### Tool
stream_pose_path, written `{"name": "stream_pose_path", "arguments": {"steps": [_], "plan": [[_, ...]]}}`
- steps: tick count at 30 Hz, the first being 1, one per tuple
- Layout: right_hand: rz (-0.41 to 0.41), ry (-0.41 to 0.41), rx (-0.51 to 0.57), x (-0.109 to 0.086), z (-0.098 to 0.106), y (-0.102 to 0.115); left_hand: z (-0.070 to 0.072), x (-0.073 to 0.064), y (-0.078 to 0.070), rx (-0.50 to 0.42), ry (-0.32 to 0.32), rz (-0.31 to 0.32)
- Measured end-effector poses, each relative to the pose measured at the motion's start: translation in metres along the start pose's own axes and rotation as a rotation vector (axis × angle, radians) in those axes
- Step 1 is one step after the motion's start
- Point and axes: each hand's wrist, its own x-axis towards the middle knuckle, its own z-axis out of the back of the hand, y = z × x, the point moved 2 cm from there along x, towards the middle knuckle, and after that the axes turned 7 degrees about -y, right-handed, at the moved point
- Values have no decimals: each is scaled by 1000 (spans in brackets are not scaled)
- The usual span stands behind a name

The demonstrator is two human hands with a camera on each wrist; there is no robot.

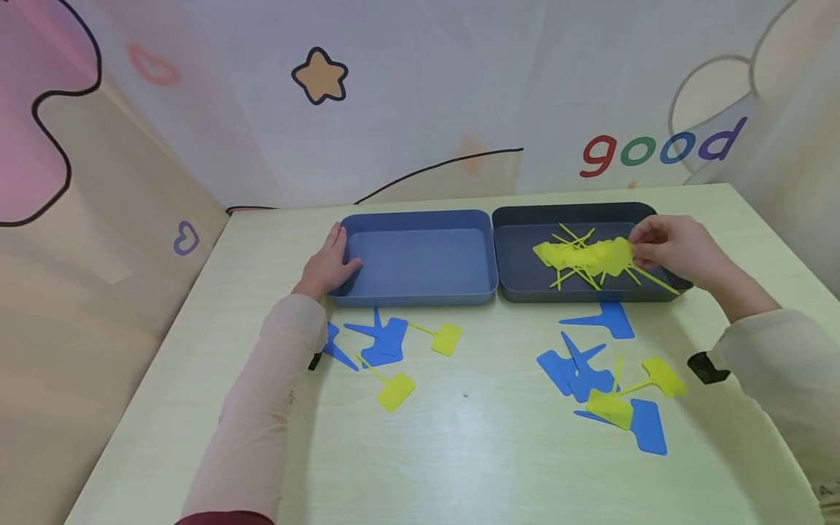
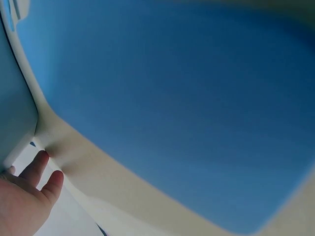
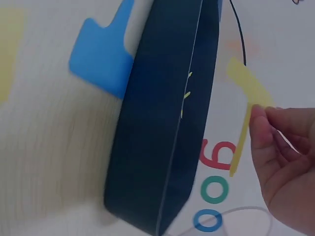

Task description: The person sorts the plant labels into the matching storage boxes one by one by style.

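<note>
**My Right Hand Is Pinching a Yellow Tag Over a Dark Tray**

My right hand [image 1: 685, 251] is clamping a yellow tag [image 3: 255, 89] between thumb and fingertips, near where its stem is meeting its broad head, above the right end of the dark tray [image 1: 577, 296]. Below, a heap of yellow tags [image 1: 563, 255] is lying on the tray's floor, stems pointing in many directions. My left hand [image 1: 327, 268] is resting on the left end of the blue-grey tray [image 1: 420, 300], fingers straight and apart from the thumb, which is reaching across the rim. The 2 trays are standing side by side at the back of the table [image 1: 472, 467].

In front of the blue-grey tray, 2 yellow tags are lying beside overlapping blue tags [image 1: 392, 339], and my left sleeve [image 1: 256, 408] is partly covering that group. In front of the dark tray, 2 more yellow tags are lying among 4 blue tags, the farthest just beside the tray's front wall. Behind the table, a backdrop [image 1: 420, 95] is showing an orange star [image 1: 319, 76] and the word "good" [image 1: 663, 149] in coloured letters.
</note>
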Motion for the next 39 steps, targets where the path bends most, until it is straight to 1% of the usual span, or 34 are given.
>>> {"name": "stream_pose_path", "arguments": {"steps": [3,5,9,12,14,15,17,20,22,25,26,32,33,36,39], "plan": [[-93,-89,160,11,-4,-7,0,1,-1,-1,4,4],[-184,-144,295,17,-7,-12,0,2,-1,0,7,7],[-397,-233,651,23,-15,-27,1,2,-3,-1,12,12],[-542,-305,875,28,-23,-39,3,1,-5,-2,8,10],[-606,-339,954,31,-28,-44,4,1,-6,0,5,10],[-635,-348,972,32,-31,-46,4,0,-7,1,4,11],[-683,-351,1001,35,-36,-49,4,0,-7,4,3,10],[-747,-327,992,37,-41,-49,4,1,-7,4,10,11],[-780,-320,967,38,-43,-50,3,1,-6,-4,13,15],[-810,-319,896,39,-45,-50,2,2,-4,-15,18,28],[-814,-318,872,39,-46,-50,0,2,-3,-15,0,21],[-829,-319,720,40,-47,-47,-1,2,0,-14,5,19],[-826,-323,694,39,-47,-45,0,1,-1,-17,23,27],[-821,-324,636,38,-47,-43,1,0,-1,-9,18,18],[-811,-306,575,39,-46,-44,1,-1,-1,7,14,11]]}}
